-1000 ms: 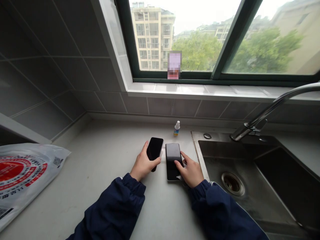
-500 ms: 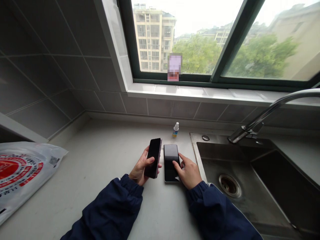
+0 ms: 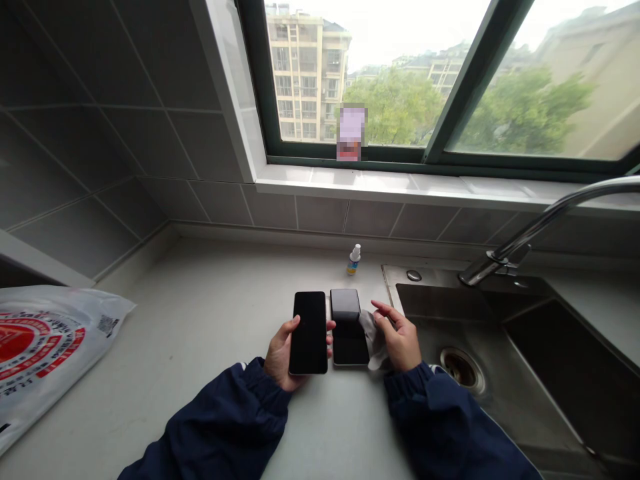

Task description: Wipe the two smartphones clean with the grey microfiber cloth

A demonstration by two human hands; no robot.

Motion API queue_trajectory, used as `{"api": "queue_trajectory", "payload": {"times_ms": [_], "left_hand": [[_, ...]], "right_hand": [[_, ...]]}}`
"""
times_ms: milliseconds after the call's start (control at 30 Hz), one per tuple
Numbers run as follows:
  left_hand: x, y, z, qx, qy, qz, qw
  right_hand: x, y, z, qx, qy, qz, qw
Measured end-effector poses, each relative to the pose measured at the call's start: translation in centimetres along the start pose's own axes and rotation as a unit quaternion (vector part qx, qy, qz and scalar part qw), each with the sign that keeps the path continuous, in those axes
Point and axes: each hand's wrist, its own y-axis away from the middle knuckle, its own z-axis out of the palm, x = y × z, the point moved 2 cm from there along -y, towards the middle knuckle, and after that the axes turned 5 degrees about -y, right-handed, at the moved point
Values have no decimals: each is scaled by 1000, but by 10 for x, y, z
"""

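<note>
My left hand (image 3: pixel 280 352) grips a black phone (image 3: pixel 309 332) and holds it screen up just above the countertop (image 3: pixel 210 320). A second black phone (image 3: pixel 349 325) lies flat on the counter immediately to its right. My right hand (image 3: pixel 400 340) is beside that second phone, its fingers pinched on a small pale cloth (image 3: pixel 373 337) that hangs down to the counter. Dark blue sleeves cover both my forearms.
A small spray bottle (image 3: pixel 354 259) stands behind the phones near the tiled wall. A steel sink (image 3: pixel 500 347) with a curved tap (image 3: pixel 540 223) lies to the right. A printed plastic bag (image 3: pixel 45 350) rests at the left edge. A window ledge (image 3: pixel 400 187) runs above.
My left hand lifted its phone off the counter, turned it screen up and drew it nearer. My right hand left the second phone's screen and moved right, raising the cloth.
</note>
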Motion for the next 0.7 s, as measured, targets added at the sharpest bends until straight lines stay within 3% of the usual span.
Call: {"api": "queue_trajectory", "payload": {"times_ms": [167,467,600,700], "left_hand": [[-6,2,5,-26,-20,-13,999],[-9,-2,-6,-95,-105,-28,990],[-10,-3,-7,-97,-127,-19,987],[-9,-3,-5,-100,-122,-13,987]], "right_hand": [[0,5,-1,43,-21,-33,998],[-14,12,5,10,81,-194,978],[-16,10,-6,16,150,-232,961],[-15,9,-17,-25,199,-242,949]]}}
